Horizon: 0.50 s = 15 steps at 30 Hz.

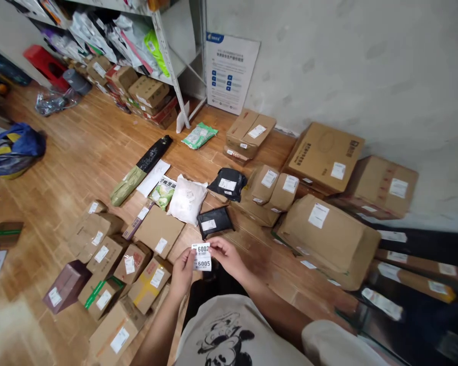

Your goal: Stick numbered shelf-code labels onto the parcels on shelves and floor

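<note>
Two joined white number labels point(203, 257), printed 6002 and 6005, are held up in front of my body. My left hand point(182, 272) pinches their left edge. At the upper right corner my right hand point(227, 255) grips them between thumb and fingers. Just beyond the labels lies a black plastic parcel point(216, 222) with a white sticker. A white bag parcel point(187, 199) and a second black parcel point(228, 184) are on the floor farther out. Left of my hands sits a flat cardboard box point(158, 230).
Several labelled cartons, including a purple box point(66, 286), stand at the left. Large cartons point(326, 239) line the wall at the right. A white shelf rack point(168, 56) holds parcels at the back, beside a leaning notice board point(232, 73). A long wrapped parcel point(141, 170) lies ahead.
</note>
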Motion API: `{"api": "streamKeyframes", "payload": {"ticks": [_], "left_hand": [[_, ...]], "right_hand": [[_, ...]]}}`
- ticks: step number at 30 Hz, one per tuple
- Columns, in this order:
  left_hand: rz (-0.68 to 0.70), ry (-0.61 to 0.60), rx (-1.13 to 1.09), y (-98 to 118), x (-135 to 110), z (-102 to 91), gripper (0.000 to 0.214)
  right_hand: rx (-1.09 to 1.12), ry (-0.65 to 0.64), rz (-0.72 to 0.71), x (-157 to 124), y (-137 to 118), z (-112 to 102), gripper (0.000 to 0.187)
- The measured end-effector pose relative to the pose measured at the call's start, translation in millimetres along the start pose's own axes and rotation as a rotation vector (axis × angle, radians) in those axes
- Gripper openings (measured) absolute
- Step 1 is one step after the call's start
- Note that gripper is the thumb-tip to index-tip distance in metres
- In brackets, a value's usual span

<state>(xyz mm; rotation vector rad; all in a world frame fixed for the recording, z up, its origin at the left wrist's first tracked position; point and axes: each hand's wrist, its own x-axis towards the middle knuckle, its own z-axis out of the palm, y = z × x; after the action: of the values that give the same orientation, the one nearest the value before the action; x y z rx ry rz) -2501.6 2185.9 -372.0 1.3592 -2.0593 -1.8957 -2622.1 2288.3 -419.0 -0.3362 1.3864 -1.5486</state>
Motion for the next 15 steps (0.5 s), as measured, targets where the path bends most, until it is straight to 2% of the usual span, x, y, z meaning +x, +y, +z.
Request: {"api": "streamKeyframes", "payload": {"ticks": [4,7,9,12,15], "left_hand": [[-0.017,-0.004,0.189,-13.5,7.4,-8.3,0.044],[-0.073,-0.051,0.399,-37.8,14.2,-22.2,0.037],[-0.118,-0.126,0.537,-59.9,20.2,-31.5,0.031],[-0.187,-0.302,0.7,-100.7,28.7,-41.7,0.022],[-0.244,-0.52,0.787,-149.1,34.7,-50.4,0.014]], "right_hand": [[-0.089,-0.04,0.09,12.9,18.9,3.0,0.03],[-0.136,-0.071,0.184,20.0,48.9,9.2,0.032],[-0.167,-0.063,0.257,28.6,76.8,11.0,0.033],[-0.247,0.052,0.362,53.3,128.2,3.6,0.032],[-0.36,0.249,0.395,88.3,186.2,-18.3,0.025]]}}
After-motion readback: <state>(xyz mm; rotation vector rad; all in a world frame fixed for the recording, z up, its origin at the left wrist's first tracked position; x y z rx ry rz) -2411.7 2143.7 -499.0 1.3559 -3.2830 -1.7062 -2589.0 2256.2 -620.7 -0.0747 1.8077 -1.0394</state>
